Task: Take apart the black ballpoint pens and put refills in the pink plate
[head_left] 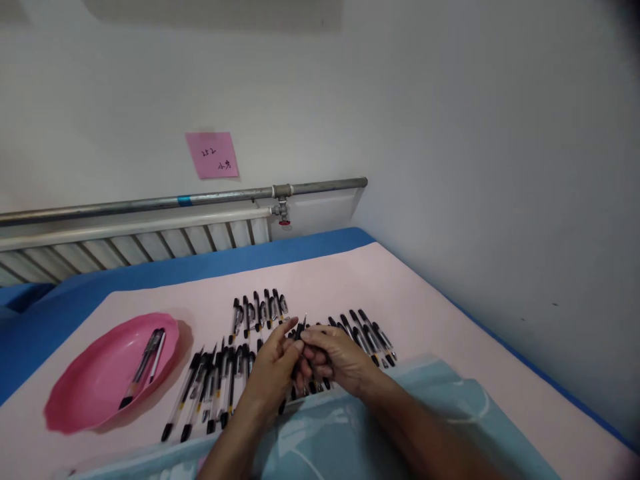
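My left hand (273,370) and my right hand (336,357) meet over the middle of the pink table surface (425,300). Both are closed in a pinch on one black pen (300,331), whose metal tip points up and away between the fingertips. Rows of several black-and-clear pens (220,383) lie on the table under and around my hands, with caps (257,310) lined up just beyond and more pens (370,337) to the right. A pink oval dish (87,393) at the left holds two pens (145,363).
A light blue cloth (400,433) covers the near edge under my forearms. A blue border (225,263) runs behind the pink surface. A radiator (125,243) and metal pipe (200,198) line the back wall, with a pink sticky note (213,155) above. A white wall stands close on the right.
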Tool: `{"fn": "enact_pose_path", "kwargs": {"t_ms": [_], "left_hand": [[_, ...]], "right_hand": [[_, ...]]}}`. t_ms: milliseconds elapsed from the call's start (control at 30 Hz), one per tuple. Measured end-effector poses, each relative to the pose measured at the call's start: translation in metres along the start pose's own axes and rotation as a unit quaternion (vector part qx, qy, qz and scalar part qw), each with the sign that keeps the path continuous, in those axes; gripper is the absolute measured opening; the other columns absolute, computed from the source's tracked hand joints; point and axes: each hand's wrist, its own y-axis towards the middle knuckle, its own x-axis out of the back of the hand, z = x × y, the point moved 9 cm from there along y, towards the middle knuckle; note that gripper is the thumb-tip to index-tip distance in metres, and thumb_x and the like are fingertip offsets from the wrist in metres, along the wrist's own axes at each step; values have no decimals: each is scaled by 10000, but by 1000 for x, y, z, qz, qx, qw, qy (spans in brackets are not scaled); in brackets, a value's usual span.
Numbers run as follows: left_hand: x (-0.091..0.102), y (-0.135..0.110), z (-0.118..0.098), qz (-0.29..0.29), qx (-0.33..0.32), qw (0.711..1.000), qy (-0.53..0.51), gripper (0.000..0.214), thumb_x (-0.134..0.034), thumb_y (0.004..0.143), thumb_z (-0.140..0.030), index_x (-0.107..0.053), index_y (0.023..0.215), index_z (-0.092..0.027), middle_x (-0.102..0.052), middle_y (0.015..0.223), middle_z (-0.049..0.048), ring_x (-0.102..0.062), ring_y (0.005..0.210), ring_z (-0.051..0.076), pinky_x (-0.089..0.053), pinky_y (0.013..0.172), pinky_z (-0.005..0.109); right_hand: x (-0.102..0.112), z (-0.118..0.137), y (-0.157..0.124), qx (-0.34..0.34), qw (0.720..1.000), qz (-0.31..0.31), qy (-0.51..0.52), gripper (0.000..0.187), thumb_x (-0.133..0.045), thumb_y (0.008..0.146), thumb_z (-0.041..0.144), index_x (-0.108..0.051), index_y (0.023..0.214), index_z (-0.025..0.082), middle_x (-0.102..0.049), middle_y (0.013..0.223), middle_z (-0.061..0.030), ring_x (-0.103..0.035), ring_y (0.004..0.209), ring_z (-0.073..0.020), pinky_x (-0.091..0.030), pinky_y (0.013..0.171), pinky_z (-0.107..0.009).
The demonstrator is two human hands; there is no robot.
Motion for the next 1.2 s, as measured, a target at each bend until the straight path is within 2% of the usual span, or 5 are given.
{"fn": "enact_pose_path", "kwargs": {"t_ms": [233,433,533,833,1200], "left_hand": [[2,-4,3,15,74,995,-61,741,-629,701,-357,-287,1322,-141,-638,675,52,-585,518,147,-453,472,259],[69,0,-24,-163,6,986,-15,505,-592,739,-341,-467,1180,-128,-640,804,78,-607,686,145,-484,609,261],[87,2,-25,-197,7,980,-22,449,-576,749,-322,-486,1144,-128,-628,758,62,-598,637,134,-485,584,261],[80,6,-17,-186,46,981,-10,420,-573,739,-288,-487,1117,-127,-633,704,36,-580,585,119,-459,543,239],[79,15,-3,-167,61,984,7,405,-563,740,-334,-508,1089,-135,-633,701,44,-580,576,133,-443,507,241]], "right_hand": [[4,7,1,17,999,-17,-34,284,-656,641,372,-468,621,160,-367,426,94,-322,330,-24,-169,323,-153],[35,69,41,130,959,-162,-191,232,-609,659,368,-526,652,151,-430,443,65,-304,328,-29,-178,313,-170],[46,86,71,144,942,-194,-234,181,-582,671,319,-532,623,151,-440,421,61,-319,321,-34,-205,318,-174],[67,70,124,96,919,-211,-320,139,-506,726,271,-544,663,153,-447,375,57,-384,303,-68,-274,329,-182],[54,63,138,59,885,-184,-424,191,-504,751,250,-575,606,147,-496,359,24,-495,380,-105,-355,440,-199]]}}
